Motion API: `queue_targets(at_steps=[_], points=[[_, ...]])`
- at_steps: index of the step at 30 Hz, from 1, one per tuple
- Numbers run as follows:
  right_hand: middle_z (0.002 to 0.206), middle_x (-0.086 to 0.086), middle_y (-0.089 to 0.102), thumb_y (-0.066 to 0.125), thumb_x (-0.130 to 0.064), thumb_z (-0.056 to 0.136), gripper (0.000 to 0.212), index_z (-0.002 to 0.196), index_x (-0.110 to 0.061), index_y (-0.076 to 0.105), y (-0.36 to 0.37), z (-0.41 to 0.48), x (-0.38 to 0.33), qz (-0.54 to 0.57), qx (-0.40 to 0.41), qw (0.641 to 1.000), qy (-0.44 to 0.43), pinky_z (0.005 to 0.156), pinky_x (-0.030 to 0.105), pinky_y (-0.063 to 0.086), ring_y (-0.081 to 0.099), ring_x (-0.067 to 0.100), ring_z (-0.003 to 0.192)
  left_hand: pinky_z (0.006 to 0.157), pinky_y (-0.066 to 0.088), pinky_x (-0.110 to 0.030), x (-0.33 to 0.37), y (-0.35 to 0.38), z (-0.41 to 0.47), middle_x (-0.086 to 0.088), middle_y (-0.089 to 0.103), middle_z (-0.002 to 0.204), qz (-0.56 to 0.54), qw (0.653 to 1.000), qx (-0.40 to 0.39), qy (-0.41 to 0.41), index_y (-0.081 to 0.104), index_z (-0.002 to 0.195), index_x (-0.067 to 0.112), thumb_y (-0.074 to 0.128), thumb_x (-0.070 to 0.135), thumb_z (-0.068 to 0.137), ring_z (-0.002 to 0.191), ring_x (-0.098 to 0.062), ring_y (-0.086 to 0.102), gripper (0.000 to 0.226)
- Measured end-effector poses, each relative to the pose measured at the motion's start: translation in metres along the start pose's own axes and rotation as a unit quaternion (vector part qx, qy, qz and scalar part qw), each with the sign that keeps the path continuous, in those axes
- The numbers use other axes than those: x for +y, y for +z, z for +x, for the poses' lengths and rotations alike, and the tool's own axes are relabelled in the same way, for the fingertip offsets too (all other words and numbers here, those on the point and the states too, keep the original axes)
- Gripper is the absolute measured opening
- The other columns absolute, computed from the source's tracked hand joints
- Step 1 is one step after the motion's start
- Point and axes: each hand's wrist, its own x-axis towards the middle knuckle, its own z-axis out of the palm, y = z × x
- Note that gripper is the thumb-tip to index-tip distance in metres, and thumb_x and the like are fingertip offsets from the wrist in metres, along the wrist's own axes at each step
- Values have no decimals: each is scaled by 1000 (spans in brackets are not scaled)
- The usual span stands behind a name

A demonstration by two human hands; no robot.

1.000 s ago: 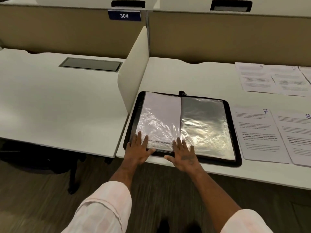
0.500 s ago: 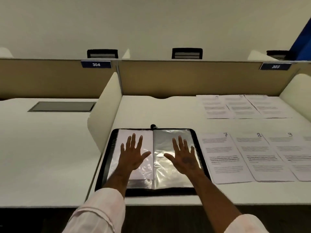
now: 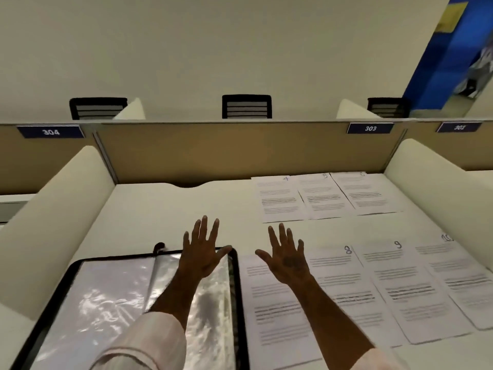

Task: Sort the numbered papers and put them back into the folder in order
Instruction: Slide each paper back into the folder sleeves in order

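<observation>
i see the black-edged folder (image 3: 101, 303) lying open at near left, clear sleeves up — the numbered papers (image 3: 408, 289) lie flat in two rows to its right.

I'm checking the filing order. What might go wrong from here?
The right hand is over the nearest sheet, hiding its number; filing it before paper 4 would probably break the order. Paper 4 and paper 5 seem to overlap at the edges, so lifting one may drag the other.

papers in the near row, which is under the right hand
The leftmost sheet, beside the folder; the right hand covers its number, unlike 8, 9 and 10.
</observation>
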Motion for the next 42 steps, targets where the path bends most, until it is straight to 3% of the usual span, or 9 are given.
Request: queue_targets(at_steps=[4,7,11,23,28,33,35,39,42], points=[[161,12,2,-17,-81,75,101,155,-24,7,-13,47,63,-5,-25,999,-45,113,58,17,12,32,148,119,-1,-51,53,14,48,-4,-22,162,-5,1000,-8,-9,-19,152,29,-21,88,61,150,-24,-17,109],[156,17,26,-3,-76,87,91,152,-20,27,-16,76,92,9,-10,1000,-11,103,62,34,35,36,140,119,1,-52,79,23,76,-6,-20,162,5,1000,-19,-7,-16,153,28,-20,88,63,150,-25,-14,109],[162,7,-10,-30,-83,60,109,152,-28,-12,-10,113,125,31,-18,999,-21,117,54,4,-4,28,150,119,-1,-52,104,35,115,-5,-20,162,10,999,-34,-6,-15,154,27,-17,88,65,150,-25,-15,108],[161,3,-14,-34,-85,52,119,154,-30,-8,21,222,158,60,-52,997,-16,116,52,-6,-12,23,149,119,0,-51,136,73,230,-3,-18,163,16,997,-72,18,-11,155,28,-24,87,61,151,-23,-13,112],[161,7,1,-26,-83,68,113,155,-22,11,50,259,158,44,-36,998,-33,116,57,2,4,30,149,120,-3,-49,137,108,270,-1,-19,162,-4,994,-100,29,-11,155,28,-27,89,56,150,-21,-14,117],[162,3,-9,-38,-81,53,122,155,-23,-2,67,287,152,31,-59,997,-38,117,51,-7,-9,23,149,120,0,-50,132,140,298,0,-17,163,-5,992,-120,37,-12,155,31,-30,86,58,151,-22,-11,112],[163,5,-4,-35,-80,59,118,155,-22,2,74,292,148,27,-69,996,-45,117,51,-4,-4,24,150,120,-1,-50,129,148,304,0,-18,163,-6,991,-132,34,-11,155,32,-30,85,60,151,-21,-12,110],[156,13,28,-6,-73,88,94,149,-14,34,85,289,135,34,-58,996,-51,113,58,19,28,31,144,120,-3,-50,122,154,303,1,-18,163,-2,988,-157,13,-9,155,32,-11,75,79,150,-20,-14,87],[153,13,34,1,-68,93,86,146,-14,40,89,280,123,41,-61,996,-52,111,56,26,35,32,141,120,-2,-50,110,157,292,1,-19,163,5,990,-141,10,-9,155,32,-24,78,71,150,-20,-14,97]])
